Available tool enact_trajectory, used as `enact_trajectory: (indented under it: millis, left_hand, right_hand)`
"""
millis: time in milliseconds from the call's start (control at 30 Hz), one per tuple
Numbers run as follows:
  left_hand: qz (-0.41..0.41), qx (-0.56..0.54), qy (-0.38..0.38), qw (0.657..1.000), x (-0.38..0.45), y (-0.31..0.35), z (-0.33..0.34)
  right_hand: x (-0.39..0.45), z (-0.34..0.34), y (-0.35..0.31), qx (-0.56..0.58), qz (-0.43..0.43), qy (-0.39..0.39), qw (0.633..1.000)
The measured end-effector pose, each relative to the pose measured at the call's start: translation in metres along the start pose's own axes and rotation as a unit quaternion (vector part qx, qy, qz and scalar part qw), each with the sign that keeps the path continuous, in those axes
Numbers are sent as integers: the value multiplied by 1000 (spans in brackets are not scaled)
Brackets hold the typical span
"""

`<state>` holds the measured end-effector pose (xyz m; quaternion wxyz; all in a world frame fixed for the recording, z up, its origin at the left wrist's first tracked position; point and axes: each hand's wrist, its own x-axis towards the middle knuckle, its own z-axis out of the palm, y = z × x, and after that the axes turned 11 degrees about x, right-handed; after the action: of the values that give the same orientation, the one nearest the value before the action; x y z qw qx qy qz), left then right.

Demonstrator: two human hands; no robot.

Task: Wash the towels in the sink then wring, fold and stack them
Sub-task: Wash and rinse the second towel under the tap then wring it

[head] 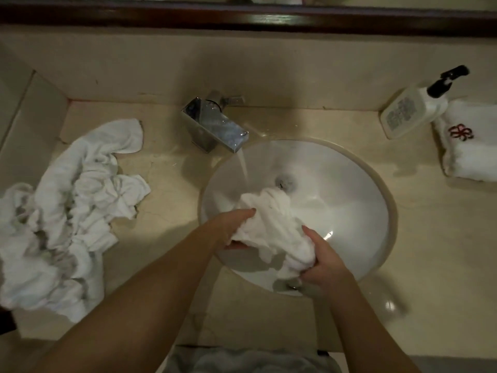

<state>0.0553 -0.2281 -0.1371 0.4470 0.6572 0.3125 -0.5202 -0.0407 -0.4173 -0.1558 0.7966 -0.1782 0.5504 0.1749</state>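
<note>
Left hand [233,227] and right hand [321,267] are both clamped on 1 bunched white terry towel [271,227] inside the round white basin [363,211], chrome tap [215,125] running. I'd rub it under the stream. Crumpled white towel pile [67,211] waits on the beige stone worktop [430,238]; dim bathroom.

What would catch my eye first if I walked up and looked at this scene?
Most striking is the wet white towel bunched over the round sink, gripped by the left hand and right hand while water runs from the chrome tap. Next, a crumpled heap of white towels sprawls on the counter at left. A folded towel with red embroidery sits far right beside a pump bottle.
</note>
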Motion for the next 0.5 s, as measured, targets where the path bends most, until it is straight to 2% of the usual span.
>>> enact_trajectory:
  millis: [67, 133, 167, 233, 300, 367, 433, 500]
  left_hand:
    - [9, 122, 4, 993, 3, -9, 1]
    - [16, 191, -11, 981, 7, -12, -4]
    - [21, 177, -23, 984, 8, -11, -7]
    - [57, 116, -25, 991, 12, -7, -12]
    - [138, 86, 20, 986, 10, -2, -15]
    - [197, 59, 108, 973, 5, 3, -18]
    - [200, -25, 169, 965, 10, 11, -23]
    - [174, -101, 198, 959, 16, 20, -25]
  right_hand:
    - [9, 9, 0, -136, -99, 22, 986]
    - [12, 18, -4, -275, -237, 26, 931]
    - [11, 24, -7, -308, -276, 4, 910]
    - [8, 33, -12, -311, -313, -28, 897]
    - [9, 43, -18, -279, -326, -39, 902]
    - [13, 56, -25, -238, -311, -59, 918]
    - [17, 71, -29, -199, -277, -92, 936]
    - [15, 89, -31, -157, -214, -129, 955]
